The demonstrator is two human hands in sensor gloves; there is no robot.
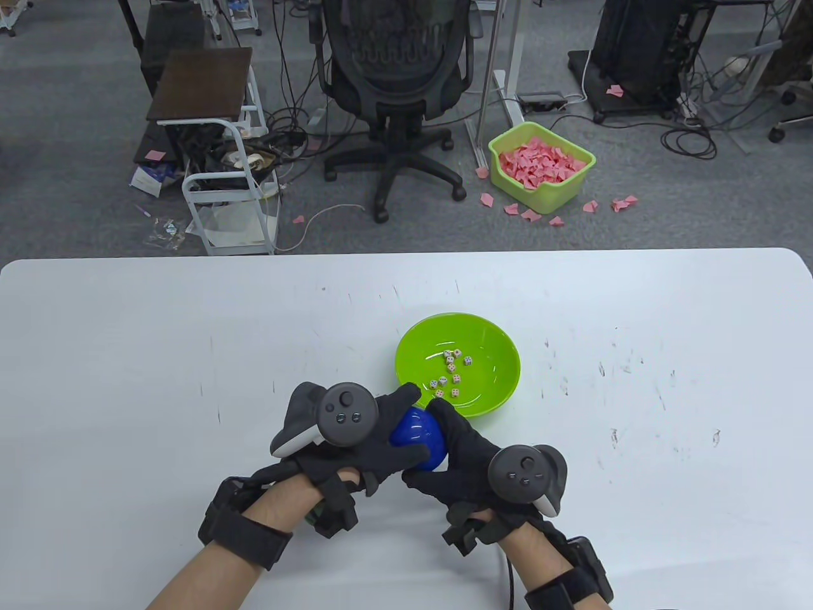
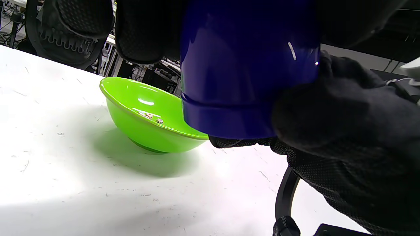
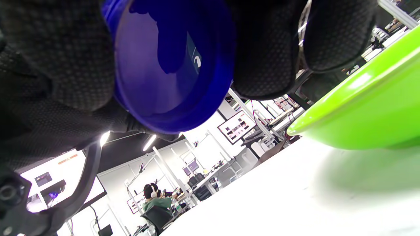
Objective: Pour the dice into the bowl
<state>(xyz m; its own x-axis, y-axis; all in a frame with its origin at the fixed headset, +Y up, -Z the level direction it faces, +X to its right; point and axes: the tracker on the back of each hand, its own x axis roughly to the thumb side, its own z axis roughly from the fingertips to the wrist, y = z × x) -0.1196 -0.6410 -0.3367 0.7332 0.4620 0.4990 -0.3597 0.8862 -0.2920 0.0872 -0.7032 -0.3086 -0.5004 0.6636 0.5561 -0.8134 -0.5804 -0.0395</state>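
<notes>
I've got the blue cup (image 1: 419,438) gripped betw both hands, left hand (image 1: 356,438) wrapped over its near-left side, right hand (image 1: 473,454) clasping the right. The cup sits just off the near-left rim of the green bowl (image 1: 502,356), mouth tilted down; rt wrist view looks straight into it and I see no dice left inside. Bowl lies ahead and slightly right of the grip, so any further tip goes fwd along the cup's long axis. Right hand is nearer the bowl. Count: 1 cup, 1 bowl, approx 11 dice (image 1: 452,372), all resting in the bowl bottom. Pour looks done, I'd say.
</notes>
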